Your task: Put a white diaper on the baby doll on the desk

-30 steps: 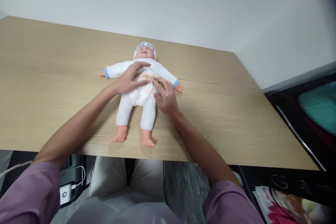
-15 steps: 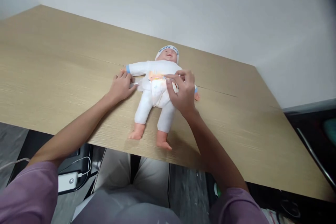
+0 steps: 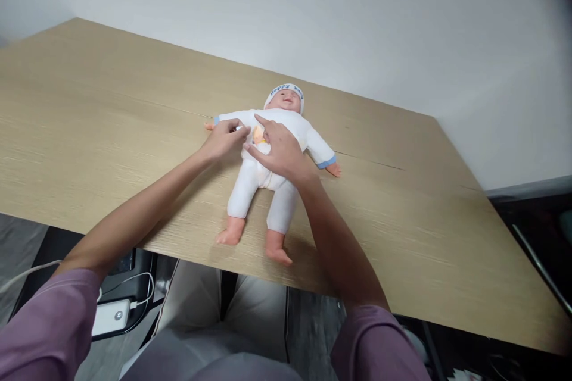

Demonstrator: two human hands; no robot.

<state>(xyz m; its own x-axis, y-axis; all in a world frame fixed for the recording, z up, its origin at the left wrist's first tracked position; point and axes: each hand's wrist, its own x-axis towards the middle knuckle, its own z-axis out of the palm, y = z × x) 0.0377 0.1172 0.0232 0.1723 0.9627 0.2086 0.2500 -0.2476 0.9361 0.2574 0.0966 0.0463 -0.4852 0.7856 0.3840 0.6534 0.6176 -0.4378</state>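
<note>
Our left hand [image 3: 222,141] has moved in from the table [image 3: 147,125] to the diaper's [image 3: 269,178] nine o'clock side; our right [image 3: 285,152], fingers spread, has shifted over the belly, so both seem busy there. Left fingertips nearly meet; we cannot tell on what. The doll [image 3: 288,118] lies face-up mid-table, long axis pointing headward just past twelve.

Brings the left hand [image 3: 223,141] in from beside the cuffed wrist of the doll [image 3: 286,122] to the side of the diaper [image 3: 264,178]. Shifts the right hand [image 3: 285,150] across the diaper's front, thumb and forefinger spread, hiding more print and baring the farther sleeve [image 3: 319,144] completely.
</note>
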